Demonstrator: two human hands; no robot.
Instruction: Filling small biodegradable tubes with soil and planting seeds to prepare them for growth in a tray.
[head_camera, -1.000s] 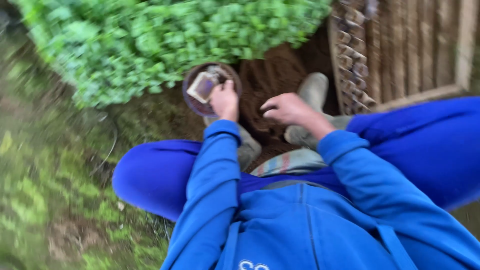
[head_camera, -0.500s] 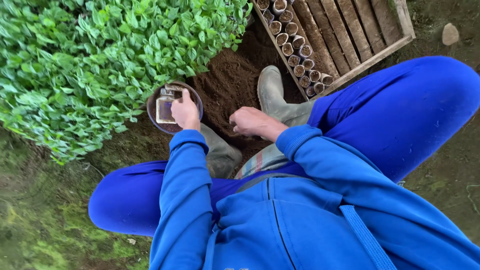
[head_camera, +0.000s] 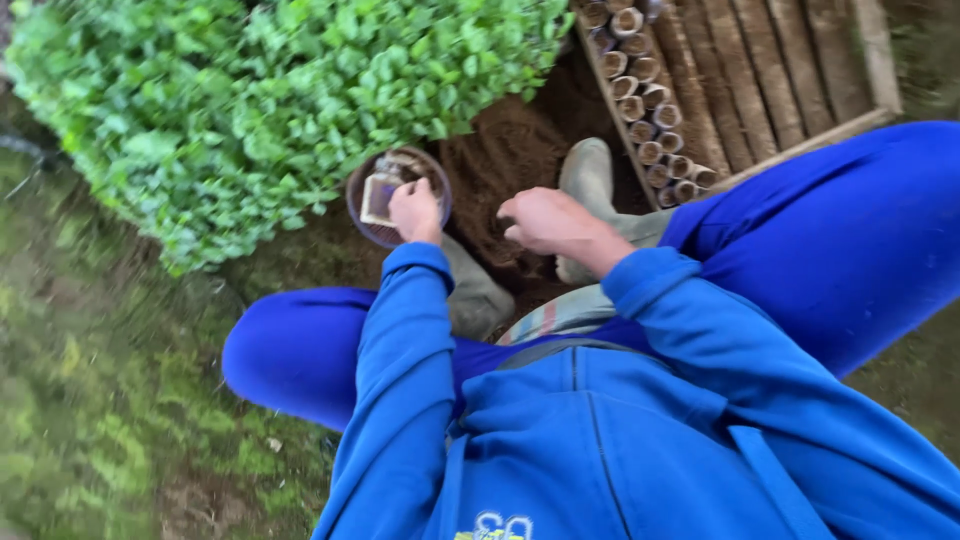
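Fingers of left hand (head_camera: 415, 208) grip small packet (head_camera: 380, 197) inside round bowl (head_camera: 362, 222); right hand (head_camera: 545, 220) loosely curled, holding nothing.

Soft even daylight, motion-blurred left edge

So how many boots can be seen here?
2: one boot beside the wooden tray, the other boot below the left hand, partly hidden by the sleeve.

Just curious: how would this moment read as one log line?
left hand: in round bowl | right hand: over soil heap | seedlings beside
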